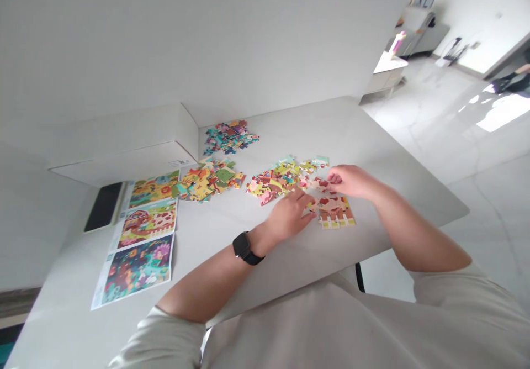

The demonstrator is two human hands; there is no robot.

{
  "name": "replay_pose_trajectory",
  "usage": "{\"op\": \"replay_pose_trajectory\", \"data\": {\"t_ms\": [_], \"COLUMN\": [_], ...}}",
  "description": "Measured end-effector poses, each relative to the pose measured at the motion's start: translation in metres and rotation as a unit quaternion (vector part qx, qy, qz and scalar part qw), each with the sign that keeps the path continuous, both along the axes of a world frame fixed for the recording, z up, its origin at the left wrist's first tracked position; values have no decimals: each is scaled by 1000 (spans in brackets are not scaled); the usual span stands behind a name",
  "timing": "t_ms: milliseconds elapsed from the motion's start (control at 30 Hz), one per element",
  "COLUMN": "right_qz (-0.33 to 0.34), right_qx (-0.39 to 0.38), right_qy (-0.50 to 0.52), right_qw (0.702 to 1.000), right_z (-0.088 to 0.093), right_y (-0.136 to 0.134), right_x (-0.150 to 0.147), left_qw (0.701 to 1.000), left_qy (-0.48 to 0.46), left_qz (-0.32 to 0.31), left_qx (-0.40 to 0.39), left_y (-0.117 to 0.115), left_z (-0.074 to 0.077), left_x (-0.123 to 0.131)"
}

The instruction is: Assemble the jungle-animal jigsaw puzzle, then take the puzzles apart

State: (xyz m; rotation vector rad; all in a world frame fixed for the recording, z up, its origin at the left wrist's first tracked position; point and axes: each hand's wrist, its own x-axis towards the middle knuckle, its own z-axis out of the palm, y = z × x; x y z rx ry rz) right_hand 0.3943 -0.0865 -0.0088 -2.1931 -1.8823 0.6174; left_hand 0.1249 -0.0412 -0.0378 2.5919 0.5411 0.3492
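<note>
Several joined puzzle pieces (332,207) with brown patches and a yellow-white fence strip lie flat on the table. At their left edge is my left hand (290,214), palm down with its fingers apart, wearing a black watch on the wrist. My right hand (346,181) is at their upper right, its fingers curled and pressed together beside a pink and brown piece (319,184); whatever they hold is too small to make out. Just beyond my left hand spreads a pile of loose farm-coloured pieces (273,184).
Two more piles, one yellow-green (207,181) and one blue-purple (229,136), lie farther left and back. A picture sheet (138,264), a dark phone (104,206) and a white box (136,148) occupy the left side. The table (414,192) ends at a rounded right corner.
</note>
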Motion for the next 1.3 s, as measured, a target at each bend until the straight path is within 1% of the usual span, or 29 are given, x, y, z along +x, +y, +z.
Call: {"op": "replay_pose_trajectory", "data": {"t_ms": [67,133,233,300,400,467,533,633,700,733,767,833,867,900,967,1067,1133,1167,1200,1233,1300], "right_qz": [16,24,31,33,39,48,54,40,19,9,-1,-22,-35,-52,-81,-91,-85,-85,-86,-88,-91], "right_qx": [-21,-40,-46,-35,-20,-19,-18,-13,-16,-15,-8,26,45,60,71,68,72,76,81,87,114], "right_qy": [-45,-69,-93,-98,-90,-86,-80,-38,15,48,84,171,218,267,361,456,475,469,448,406,266], "right_qw": [999,996,994,994,995,995,995,998,1000,999,996,985,974,960,926,883,873,876,886,906,953], "right_z": [-4,-10,-19,-23,-25,-24,-21,-20,-23,-26,-30,-37,-41,-43,-43,-36,-30,-27,-25,-24,-22], "right_y": [-26,-50,-80,-91,-95,-93,-88,-80,-72,-68,-62,-49,-42,-34,-20,-1,9,13,16,19,22], "right_x": [9,12,12,11,11,11,12,15,20,23,25,28,28,26,18,0,-9,-12,-13,-12,-5], "left_qw": [999,997,994,992,990,992,995,998,997,995,991,983,978,976,979,992,995,994,994,993,993], "left_qy": [27,51,95,119,130,117,81,-2,-47,-54,-63,-64,-61,-58,-54,-48,-28,-17,-7,0,12], "left_qz": [-26,-38,-46,-48,-49,-44,-39,-19,34,64,106,170,191,198,177,113,100,104,112,121,119], "left_qx": [22,37,32,19,-1,-26,-51,-59,-56,-57,-43,17,49,75,91,31,-9,-18,-17,-8,22], "left_y": [-9,-17,-22,-21,-18,-15,-9,12,32,42,51,63,65,64,56,43,39,39,39,38,31], "left_z": [-3,-4,-3,0,5,8,9,11,13,15,16,18,19,19,17,12,9,8,7,7,7], "left_x": [21,41,63,70,72,70,65,53,42,36,30,19,15,12,11,19,23,25,25,24,20]}}
